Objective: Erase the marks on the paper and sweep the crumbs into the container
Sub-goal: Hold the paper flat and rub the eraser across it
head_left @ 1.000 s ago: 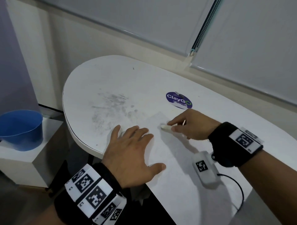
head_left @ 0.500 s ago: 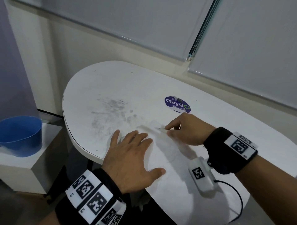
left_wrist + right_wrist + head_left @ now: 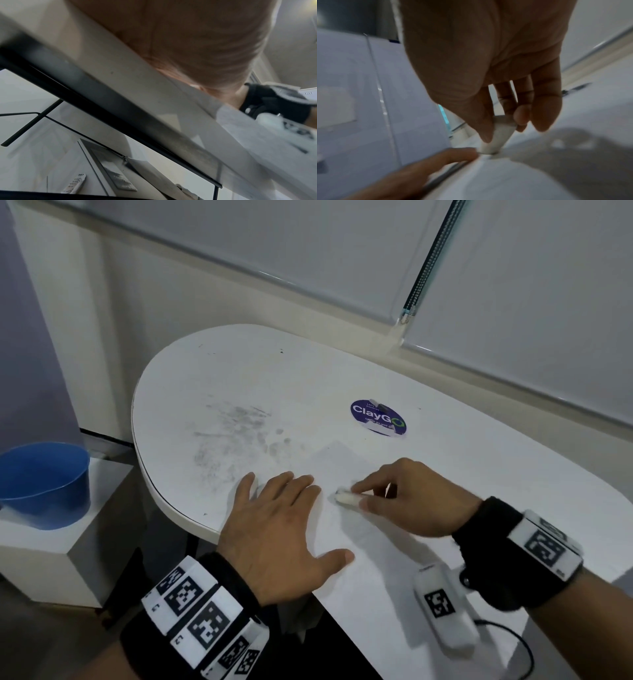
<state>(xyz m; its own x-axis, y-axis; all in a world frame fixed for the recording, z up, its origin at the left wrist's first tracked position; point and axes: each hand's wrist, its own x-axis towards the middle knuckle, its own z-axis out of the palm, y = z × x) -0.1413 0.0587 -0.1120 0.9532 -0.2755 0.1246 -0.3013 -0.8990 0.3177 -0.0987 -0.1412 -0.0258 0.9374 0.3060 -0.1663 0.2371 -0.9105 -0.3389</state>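
Observation:
A white sheet of paper [image 3: 359, 549] lies on the white table [image 3: 239, 364], reaching over its near edge. My left hand [image 3: 274, 525] lies flat on the paper with spread fingers and presses it down; the left wrist view shows only its palm [image 3: 197, 40] above the table edge. My right hand [image 3: 404, 498] pinches a small white eraser [image 3: 344, 497] between thumb and fingers, its tip on the paper just right of the left fingertips. The right wrist view shows the eraser [image 3: 494, 139] touching the sheet. Grey smudges [image 3: 233, 440] cover the table left of the paper.
A blue bucket [image 3: 44, 484] stands on a low white block [image 3: 68, 559] left of the table, below its level. A round purple ClayGo sticker [image 3: 377, 417] is on the table behind the hands. Window blinds run along the back wall.
The right hand has slid the eraser back and forth over the paper, ending closer to the left fingertips. The left hand has stayed flat on the sheet.

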